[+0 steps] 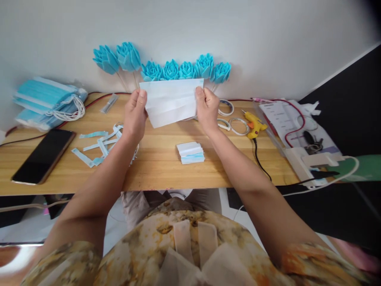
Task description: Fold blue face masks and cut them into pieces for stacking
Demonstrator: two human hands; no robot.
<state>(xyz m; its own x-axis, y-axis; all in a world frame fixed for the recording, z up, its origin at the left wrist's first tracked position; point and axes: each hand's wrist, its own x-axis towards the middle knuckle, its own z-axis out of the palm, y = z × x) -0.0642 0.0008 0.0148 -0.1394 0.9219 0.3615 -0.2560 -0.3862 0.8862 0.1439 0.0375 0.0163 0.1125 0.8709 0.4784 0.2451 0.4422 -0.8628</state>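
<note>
Head view: left hand and right hand both closed, pinching 1 white pleated sheet between thumb and curled fingers. Left grip is on the sheet's left edge, upper part; right grip is on the right edge, near the upper right corner. Sheet sits between the 2 hands, spread out, raised over the far half of the wooden table. Fold lines run across it; lower edge slants, low at left, higher toward right. Lower right part is hidden at the right hand.

Far side: 7 blue flowers in a row by the wall, 2 at left standing higher on sticks. Sheet overlaps the middle ones from this angle.

Near side, below the sheet and slightly right: small stack of folded pieces, apart from both hands. Left: cut strips in a loose heap, partly behind the left forearm; phone at near left, bagged masks at far left. Right: tape roll, yellow glue gun, keys on papers.
</note>
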